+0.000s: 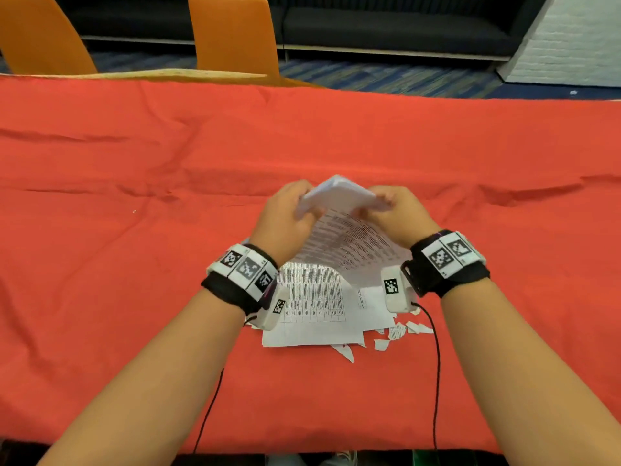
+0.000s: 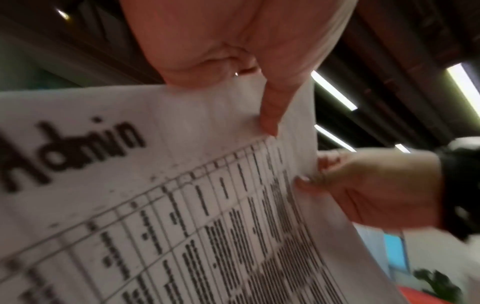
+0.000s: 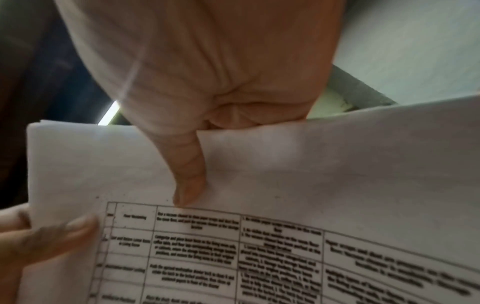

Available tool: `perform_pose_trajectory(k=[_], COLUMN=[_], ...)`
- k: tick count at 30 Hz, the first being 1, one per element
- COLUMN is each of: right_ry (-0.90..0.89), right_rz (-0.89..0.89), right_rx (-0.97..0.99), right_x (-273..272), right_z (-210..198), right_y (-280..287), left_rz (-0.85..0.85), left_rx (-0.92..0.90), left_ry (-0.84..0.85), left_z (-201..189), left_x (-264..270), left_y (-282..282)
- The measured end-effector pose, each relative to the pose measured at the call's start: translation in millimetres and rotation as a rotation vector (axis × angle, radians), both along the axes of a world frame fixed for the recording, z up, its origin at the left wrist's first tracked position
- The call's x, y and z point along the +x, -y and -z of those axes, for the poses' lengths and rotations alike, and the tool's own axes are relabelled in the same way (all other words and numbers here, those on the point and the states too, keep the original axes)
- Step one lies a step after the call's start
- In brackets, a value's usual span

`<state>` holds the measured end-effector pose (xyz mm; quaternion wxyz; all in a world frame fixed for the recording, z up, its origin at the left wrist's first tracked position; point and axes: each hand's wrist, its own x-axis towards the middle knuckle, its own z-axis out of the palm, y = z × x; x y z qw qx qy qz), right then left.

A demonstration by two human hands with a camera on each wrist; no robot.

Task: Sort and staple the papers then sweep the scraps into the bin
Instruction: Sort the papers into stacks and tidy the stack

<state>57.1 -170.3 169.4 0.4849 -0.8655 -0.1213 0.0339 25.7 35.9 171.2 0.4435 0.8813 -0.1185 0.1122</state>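
Two orange chairs (image 1: 232, 31) stand upper left behind your red desk (image 1: 100, 196). Mid-frame, your left hand (image 1: 285, 218) and right hand (image 1: 398, 210) both pinch lifted papers (image 1: 339, 193). Scraps (image 1: 396, 331) lie lower right of them.

I held the sheets (image 1: 349, 230) above the paper pile (image 1: 316, 314) on the tablecloth (image 1: 134, 163); scraps (image 1: 400, 331) lay right of the pile.

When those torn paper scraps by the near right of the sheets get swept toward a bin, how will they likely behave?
The scraps look small, thin and irregular, so they are probably very light and may scatter or flutter rather than slide together. They lie on a wrinkled red cloth, which could catch them. Some sit against the flat sheets, so a sweep may nudge those too.
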Motion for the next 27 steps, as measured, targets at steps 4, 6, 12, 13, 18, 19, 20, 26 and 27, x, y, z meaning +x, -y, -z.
perform_pose_trajectory(k=[4, 6, 12, 13, 18, 19, 20, 26, 27], right_ry=[0.035, -0.003, -0.140, -0.154, -0.218, -0.235, -0.256, -0.250, -0.242], right_rz=[0.086, 0.160, 0.284, 0.296, 0.327, 0.321, 0.324, 0.364, 0.372], right_rx=[0.265, 0.372, 0.669, 0.690, 0.689, 0.698, 0.696, 0.441, 0.406], right_x=[-2, -6, -22, -25, -42, -46, -49, -53, -53], right_z=[5, 13, 46, 50, 80, 85, 91, 105, 107], right_y=[18, 25, 14, 12, 5, 4, 3, -5, -6], left_rz=[-0.089, -0.101, -0.185, -0.220, -0.329, -0.328, -0.325, -0.320, -0.308], left_rx=[-0.189, -0.327, -0.683, -0.668, -0.699, -0.705, -0.706, -0.602, -0.584], left_ry=[-0.023, -0.121, -0.301, -0.292, -0.217, -0.223, -0.231, -0.302, -0.308], left_z=[-17, -13, 24, 29, 54, 61, 69, 104, 107], left_x=[4, 2, -11, -13, -31, -35, -37, -37, -38], left_y=[-33, -45, -20, -14, 3, 5, 6, 5, 5])
